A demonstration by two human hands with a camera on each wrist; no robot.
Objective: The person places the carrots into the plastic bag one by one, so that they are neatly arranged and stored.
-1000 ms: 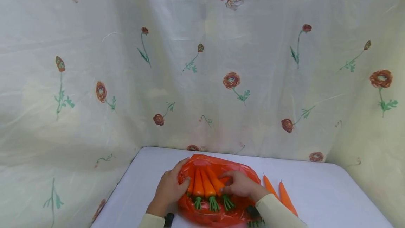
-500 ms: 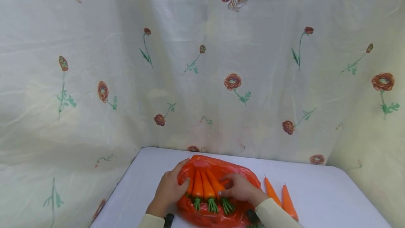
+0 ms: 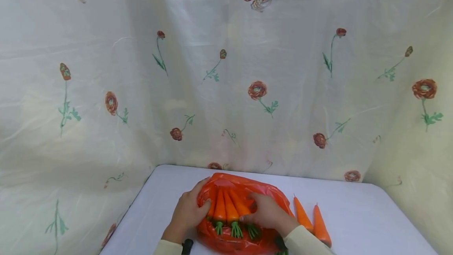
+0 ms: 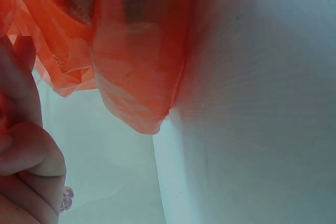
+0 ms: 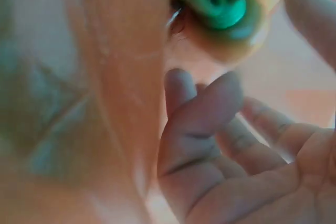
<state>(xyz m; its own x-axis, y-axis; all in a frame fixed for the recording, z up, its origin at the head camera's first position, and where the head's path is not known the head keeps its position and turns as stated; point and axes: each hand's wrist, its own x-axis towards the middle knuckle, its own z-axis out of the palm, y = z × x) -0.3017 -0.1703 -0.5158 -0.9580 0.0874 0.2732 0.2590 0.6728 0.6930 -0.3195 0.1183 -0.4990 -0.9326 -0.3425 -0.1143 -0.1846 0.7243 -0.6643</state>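
1. Across the upper frame and down both sides of the head view hangs a pale floral curtain (image 3: 212, 101).
2. At lower centre-left, the left hand (image 3: 189, 213) holds the near-left rim of a red plastic bag (image 3: 216, 239), its thumb lying inside by the carrots and its fingers outside. In the left wrist view the fingers at the left edge are bent, with the thin film hanging beside them.
3. A pale sleeve (image 3: 168, 247) and a black wrist strap (image 3: 187, 246) show at the bottom edge, below that hand.
4. The bag lies spread at lower centre on a white table (image 3: 368, 215). In it four orange carrots (image 3: 231, 209) fan out side by side, tips toward the top of the frame, green tops toward the bottom.
5. Just right of them, the right hand (image 3: 267, 213) reaches over the bag, its thumb beside the rightmost of the four. The right wrist view shows its fingers loosely bent and apart from the thumb, holding nothing, with a carrot's green top (image 5: 228, 9) above them.
6. At lower right, two loose carrots (image 3: 320, 227) lie near each other on the table, outside the bag.
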